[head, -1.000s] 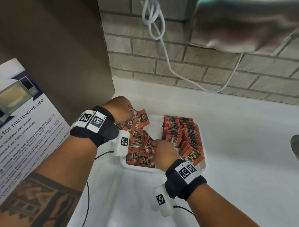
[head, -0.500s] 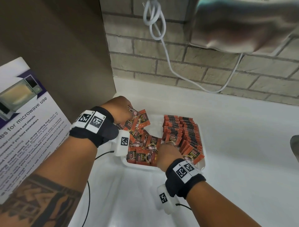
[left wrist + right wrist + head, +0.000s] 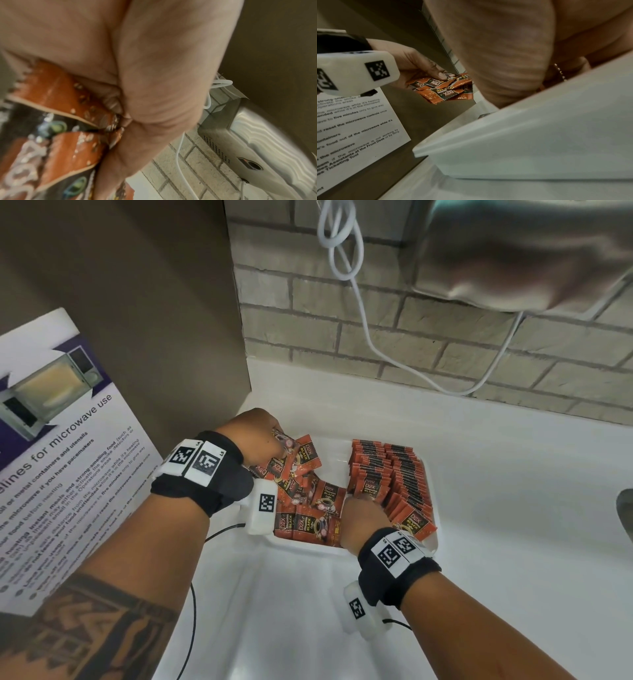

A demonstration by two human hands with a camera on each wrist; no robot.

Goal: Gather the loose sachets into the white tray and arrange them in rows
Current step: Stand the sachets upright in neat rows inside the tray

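Observation:
A white tray sits on the counter. Two tight rows of orange-and-black sachets stand on edge in its right half, and loose sachets lie jumbled in its left half. My left hand hovers over the tray's far left corner, gripping a fanned bunch of sachets; the right wrist view shows the thumb pressed on that bunch. My right hand reaches down at the near end of the left row, its fingers curled on an upright sachet. The fingertips are hidden.
A microwave-use poster leans against a brown panel on the left. Behind the tray are a brick wall, a hanging white cable and a metal appliance. White counter stretches right toward a grey edge.
My right hand has moved from the loose pile in the tray's left half rightward to the near end of the standing rows. The left hand has kept its bunch in place.

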